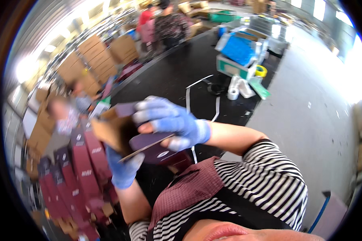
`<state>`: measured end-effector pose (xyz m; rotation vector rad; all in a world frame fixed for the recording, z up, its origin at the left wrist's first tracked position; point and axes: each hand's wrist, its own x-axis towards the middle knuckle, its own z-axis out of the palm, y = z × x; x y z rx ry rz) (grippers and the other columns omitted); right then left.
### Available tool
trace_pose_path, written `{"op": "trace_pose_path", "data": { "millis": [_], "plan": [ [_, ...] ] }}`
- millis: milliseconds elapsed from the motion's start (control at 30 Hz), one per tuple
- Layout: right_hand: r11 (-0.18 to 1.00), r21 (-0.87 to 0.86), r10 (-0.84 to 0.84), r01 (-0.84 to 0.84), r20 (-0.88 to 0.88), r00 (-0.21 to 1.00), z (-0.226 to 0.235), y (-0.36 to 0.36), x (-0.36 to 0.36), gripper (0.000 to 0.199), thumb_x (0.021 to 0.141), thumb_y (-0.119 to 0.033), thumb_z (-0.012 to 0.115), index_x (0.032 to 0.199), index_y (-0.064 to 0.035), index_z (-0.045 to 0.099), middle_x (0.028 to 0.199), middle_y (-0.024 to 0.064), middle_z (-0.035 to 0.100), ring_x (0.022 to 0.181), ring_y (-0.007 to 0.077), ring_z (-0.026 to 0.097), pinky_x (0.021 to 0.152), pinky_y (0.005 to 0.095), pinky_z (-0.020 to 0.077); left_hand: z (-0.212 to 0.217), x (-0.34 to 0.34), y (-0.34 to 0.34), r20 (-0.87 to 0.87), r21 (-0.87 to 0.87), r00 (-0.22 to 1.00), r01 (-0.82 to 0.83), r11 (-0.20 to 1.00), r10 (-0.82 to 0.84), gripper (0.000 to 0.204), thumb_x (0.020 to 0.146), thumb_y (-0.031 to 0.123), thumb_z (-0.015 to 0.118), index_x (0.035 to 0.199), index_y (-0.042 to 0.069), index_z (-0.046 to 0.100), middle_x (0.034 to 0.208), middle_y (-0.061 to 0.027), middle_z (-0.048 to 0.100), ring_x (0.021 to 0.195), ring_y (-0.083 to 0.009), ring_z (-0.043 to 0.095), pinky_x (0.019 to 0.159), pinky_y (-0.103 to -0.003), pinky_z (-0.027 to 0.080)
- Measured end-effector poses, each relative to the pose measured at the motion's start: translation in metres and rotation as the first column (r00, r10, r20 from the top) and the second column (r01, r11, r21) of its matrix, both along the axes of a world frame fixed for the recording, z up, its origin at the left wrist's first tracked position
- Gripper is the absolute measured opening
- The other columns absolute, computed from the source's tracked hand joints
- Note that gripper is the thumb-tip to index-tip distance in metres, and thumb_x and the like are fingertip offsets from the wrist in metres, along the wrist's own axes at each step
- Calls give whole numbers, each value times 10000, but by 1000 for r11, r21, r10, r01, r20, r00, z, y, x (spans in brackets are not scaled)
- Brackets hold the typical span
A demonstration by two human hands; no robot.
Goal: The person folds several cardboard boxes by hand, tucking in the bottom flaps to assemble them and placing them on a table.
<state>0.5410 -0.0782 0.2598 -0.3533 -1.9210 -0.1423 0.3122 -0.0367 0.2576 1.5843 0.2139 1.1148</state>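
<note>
Both my hands, in blue and white work gloves, hold a small cardboard box (pixel 112 133) with a dark maroon outside and a plain brown inside. Its open end faces left, and a maroon flap juts out near the opening. Across the box's right part lies my right hand (pixel 171 120), with thumb and fingers bent over the maroon panels. From below, my left hand (pixel 124 170) grips the lower left edge; part of it is hidden behind the box. Whatever lies deep inside the box is too dark to make out.
Many long maroon boxes (pixel 82 172) are stacked at the left. A black table (pixel 161 76) stretches away, carrying a carton with blue plastic (pixel 237 50), yellow tape (pixel 261 71) and white rolls (pixel 233 93). Co-workers (pixel 171 26) are at the far side, beside brown cartons (pixel 96 56).
</note>
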Motion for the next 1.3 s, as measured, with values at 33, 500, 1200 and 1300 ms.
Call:
{"op": "trace_pose_path", "data": {
  "millis": [33,500,1200,1300],
  "plan": [
    [1000,-12,-21,21,2,1000,2,-3,3,470,961,-324,553,1306,-18,646,1395,220,585,1360,425,495,1156,552,311,-2,-3,5,-47,63,999,-2,998,5,984,745,346,876,1504,-1,356,1445,-123,505,1325,-251,518,1119,-410,405],
    [995,-100,11,-21,-98,995,-3,-8,5,508,995,-403,555,1314,-20,652,1403,228,588,1380,417,497,1182,540,292,51,-14,12,-7,144,1000,-28,989,29,1061,683,583,895,1462,60,401,1442,-74,435,1356,-224,434,1135,-421,350],
    [987,-142,-75,74,-4,997,16,-20,7,466,976,-381,594,1225,2,683,1333,201,630,1340,420,521,1128,528,386,43,5,-16,-3,207,996,-87,974,89,921,797,268,851,1503,16,315,1414,-159,482,1311,-238,485,1114,-395,403],
    [984,-130,-111,120,77,991,28,-26,-1,389,964,-337,642,1156,-1,687,1276,195,643,1291,402,551,1120,531,396,43,3,-22,43,170,999,-15,985,7,925,812,256,844,1525,42,294,1424,-170,467,1318,-257,496,1103,-416,429]
  ]
}}
